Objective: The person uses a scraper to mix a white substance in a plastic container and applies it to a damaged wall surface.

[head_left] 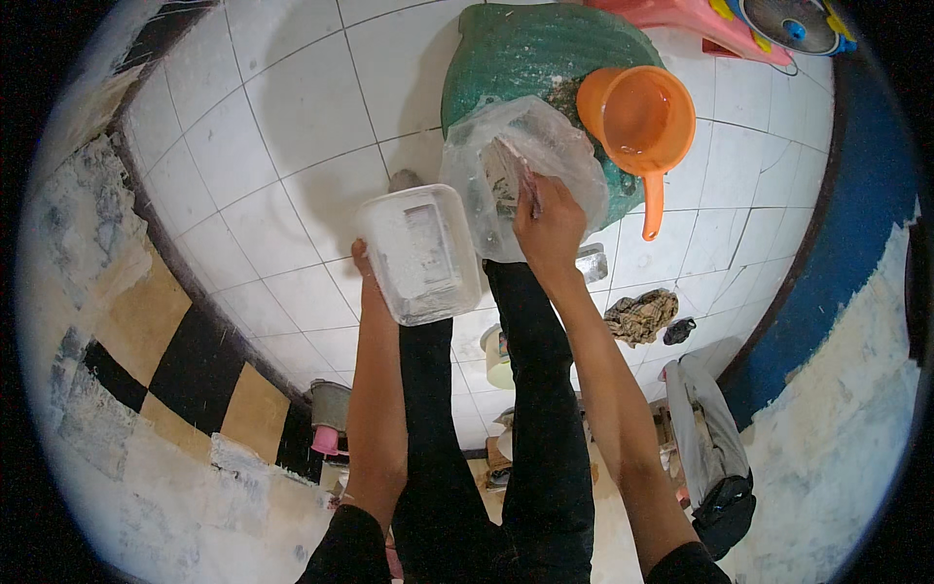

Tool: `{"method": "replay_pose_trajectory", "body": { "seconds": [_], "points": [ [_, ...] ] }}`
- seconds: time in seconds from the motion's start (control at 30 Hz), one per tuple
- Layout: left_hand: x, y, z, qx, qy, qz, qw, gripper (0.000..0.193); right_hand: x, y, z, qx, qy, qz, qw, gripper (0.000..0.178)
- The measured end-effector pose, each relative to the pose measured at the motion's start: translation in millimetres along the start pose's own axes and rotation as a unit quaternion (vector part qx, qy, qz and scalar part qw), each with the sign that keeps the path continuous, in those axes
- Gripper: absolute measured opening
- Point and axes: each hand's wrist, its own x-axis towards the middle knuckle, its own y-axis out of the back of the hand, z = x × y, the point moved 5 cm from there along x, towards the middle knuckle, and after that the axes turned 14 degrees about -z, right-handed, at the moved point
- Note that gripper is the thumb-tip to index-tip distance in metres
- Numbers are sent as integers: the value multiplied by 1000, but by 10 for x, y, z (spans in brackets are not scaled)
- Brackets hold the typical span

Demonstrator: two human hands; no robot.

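Observation:
My left hand (pixel 361 259) grips the side of a white rectangular plastic tub (pixel 420 255), tilted, with white powder inside; most of its fingers are hidden behind the tub. To its right, a cloudy clear plastic bag (pixel 486 136) gapes open with whitish powder in it. My right hand (pixel 553 222) is closed on the bag's near right edge, its fingers partly hidden. The tub is beside the bag's left side. Behind the bag lies a green sack-like covering (pixel 530 49) dusted with white.
An orange dipper (pixel 637 122) holding liquid stands at the right of the green covering. Nearer lie a small metal tray (pixel 592 263), a crumpled brown cloth (pixel 642 316) and a small black item (pixel 679 331). A pink thing with a round fan-like part (pixel 793 24) is far right.

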Motion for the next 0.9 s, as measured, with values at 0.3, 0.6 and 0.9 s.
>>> {"method": "replay_pose_trajectory", "body": {
  "seconds": [0.3,0.6,0.9],
  "points": [
    [156,65,-335,-35,87,40,995,96,132,-93,163,66,-39,-46,996,11],
    [-11,24,-388,-19,113,56,992,93,230,-29,329,74,-86,-49,992,15],
    [-181,130,54,-34,-44,-58,997,92,-78,281,585,195,-130,-56,970,12]
  ]
}}
